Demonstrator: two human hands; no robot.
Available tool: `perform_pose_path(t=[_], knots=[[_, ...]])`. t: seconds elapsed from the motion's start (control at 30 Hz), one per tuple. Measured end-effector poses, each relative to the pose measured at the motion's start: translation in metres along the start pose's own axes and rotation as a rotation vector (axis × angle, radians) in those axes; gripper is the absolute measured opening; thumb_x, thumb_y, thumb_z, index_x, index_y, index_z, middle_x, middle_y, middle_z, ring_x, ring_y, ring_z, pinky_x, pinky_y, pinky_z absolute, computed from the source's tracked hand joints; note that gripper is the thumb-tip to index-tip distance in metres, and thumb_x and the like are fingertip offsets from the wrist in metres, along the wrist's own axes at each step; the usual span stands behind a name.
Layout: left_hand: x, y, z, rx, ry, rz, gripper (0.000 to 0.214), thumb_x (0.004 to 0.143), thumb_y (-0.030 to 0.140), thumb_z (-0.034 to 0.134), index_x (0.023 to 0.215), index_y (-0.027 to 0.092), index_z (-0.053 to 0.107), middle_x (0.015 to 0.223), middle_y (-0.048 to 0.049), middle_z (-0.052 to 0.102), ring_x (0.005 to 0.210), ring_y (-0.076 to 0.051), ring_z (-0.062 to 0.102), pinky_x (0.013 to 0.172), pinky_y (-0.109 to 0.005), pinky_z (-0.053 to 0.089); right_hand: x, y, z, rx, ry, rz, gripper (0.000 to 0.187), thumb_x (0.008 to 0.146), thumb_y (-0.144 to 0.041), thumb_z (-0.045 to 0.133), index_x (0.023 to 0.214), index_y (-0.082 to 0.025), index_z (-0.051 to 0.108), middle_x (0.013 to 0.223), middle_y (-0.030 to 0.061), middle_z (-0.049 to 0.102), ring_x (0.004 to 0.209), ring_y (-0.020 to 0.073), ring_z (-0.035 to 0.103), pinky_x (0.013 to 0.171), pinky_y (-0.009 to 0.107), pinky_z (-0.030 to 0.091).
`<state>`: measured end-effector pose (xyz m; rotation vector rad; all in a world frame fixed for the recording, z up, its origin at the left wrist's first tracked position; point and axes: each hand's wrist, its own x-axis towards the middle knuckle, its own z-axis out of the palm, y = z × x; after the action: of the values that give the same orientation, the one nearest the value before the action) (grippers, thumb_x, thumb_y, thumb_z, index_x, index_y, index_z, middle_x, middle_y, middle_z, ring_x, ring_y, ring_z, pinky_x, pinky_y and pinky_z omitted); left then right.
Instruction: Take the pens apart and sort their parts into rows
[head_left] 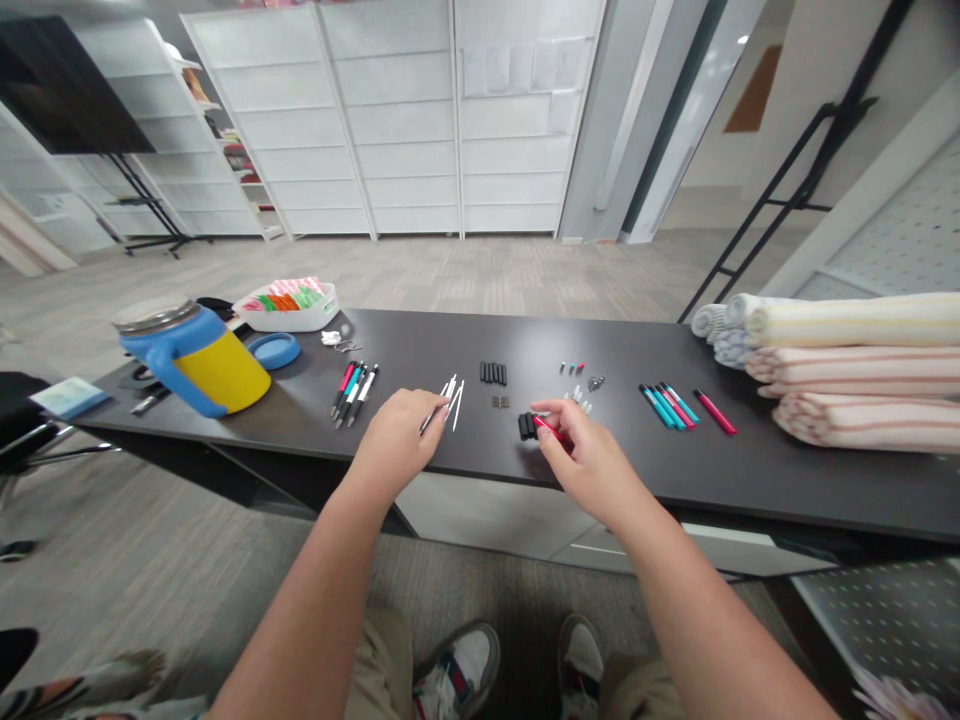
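My left hand [397,435] is closed in a pinch on a slim pen part with a dark, pale-edged end [429,418]; the rest is hidden by my fingers. Just right of it lie several white pen refills [455,395]. My right hand [589,455] grips a red pen barrel [548,428], whose left end is beside black rubber grips [527,427]; I cannot tell whether they touch. Behind, between my hands, stand a row of black grips [493,373] and small metal clips [500,402]. Clear plastic pieces [579,396], springs [596,383] and small coloured plungers [572,367] lie beyond my right hand.
On the dark table [420,345], assembled pens [354,395] lie at left, near a blue-yellow jug [202,360], its blue lid [274,350] and a white tray [296,318]. Coloured barrels [670,406] and rolled towels [855,375] are at right.
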<state>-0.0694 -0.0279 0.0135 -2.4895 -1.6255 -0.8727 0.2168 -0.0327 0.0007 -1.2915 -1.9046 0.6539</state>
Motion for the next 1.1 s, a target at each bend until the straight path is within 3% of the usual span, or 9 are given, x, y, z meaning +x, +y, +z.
perform_pose_path(t=[0.13, 0.33, 0.5, 0.7, 0.93, 1.1], knots=[[0.002, 0.032, 0.011, -0.123, 0.040, 0.095, 0.021, 0.103, 0.023, 0.059, 0.120, 0.019, 0.071, 0.115, -0.0081, 0.077, 0.107, -0.024, 0.068, 0.099, -0.040, 0.052, 0.001, 0.005, 0.001, 0.104, -0.002, 0.032, 0.020, 0.099, -0.034, 0.058, 0.115, -0.022, 0.056, 0.089, 0.0015, 0.074, 0.075, 0.0180, 0.069, 0.067, 0.029, 0.049], [0.004, 0.063, 0.028, -0.135, -0.068, 0.169, 0.027, 0.103, 0.028, 0.062, 0.128, 0.020, 0.068, 0.115, -0.0082, 0.077, 0.105, -0.025, 0.068, 0.096, -0.041, 0.052, 0.000, -0.001, -0.003, 0.066, -0.063, -0.094, 0.014, 0.094, -0.028, 0.065, 0.105, -0.025, 0.072, 0.100, 0.0013, 0.080, 0.089, 0.0189, 0.075, 0.078, 0.029, 0.054], [0.006, 0.063, 0.037, -0.135, -0.119, 0.154, 0.021, 0.105, 0.027, 0.056, 0.117, 0.021, 0.073, 0.103, -0.0063, 0.077, 0.095, -0.024, 0.066, 0.087, -0.040, 0.052, 0.000, -0.002, 0.000, 0.089, -0.036, -0.056, 0.012, 0.091, -0.030, 0.070, 0.102, -0.026, 0.075, 0.095, -0.0002, 0.082, 0.086, 0.0183, 0.076, 0.076, 0.027, 0.055], [0.008, 0.062, 0.046, -0.195, -0.155, 0.124, 0.015, 0.103, 0.023, 0.060, 0.101, 0.020, 0.074, 0.100, -0.0058, 0.075, 0.094, -0.023, 0.065, 0.086, -0.037, 0.050, 0.001, -0.001, 0.007, 0.144, -0.023, 0.027, 0.022, 0.089, -0.043, 0.076, 0.098, -0.023, 0.074, 0.074, -0.0009, 0.076, 0.062, 0.0157, 0.067, 0.057, 0.026, 0.047], [0.013, 0.064, 0.041, -0.237, -0.190, 0.016, 0.013, 0.099, 0.023, 0.066, 0.090, 0.017, 0.073, 0.096, -0.0064, 0.072, 0.092, -0.022, 0.066, 0.083, -0.033, 0.050, 0.010, -0.011, 0.017, 0.159, -0.036, -0.003, 0.017, 0.095, -0.040, 0.069, 0.097, -0.023, 0.071, 0.080, -0.0001, 0.077, 0.070, 0.0164, 0.069, 0.065, 0.026, 0.050], [0.015, 0.066, 0.038, -0.245, -0.199, -0.031, 0.013, 0.097, 0.025, 0.068, 0.087, 0.019, 0.073, 0.091, -0.0050, 0.071, 0.088, -0.021, 0.066, 0.078, -0.032, 0.049, 0.011, -0.013, 0.016, 0.185, 0.024, 0.007, 0.021, 0.096, -0.044, 0.067, 0.094, -0.023, 0.067, 0.080, 0.0008, 0.076, 0.070, 0.0172, 0.068, 0.064, 0.027, 0.049]])
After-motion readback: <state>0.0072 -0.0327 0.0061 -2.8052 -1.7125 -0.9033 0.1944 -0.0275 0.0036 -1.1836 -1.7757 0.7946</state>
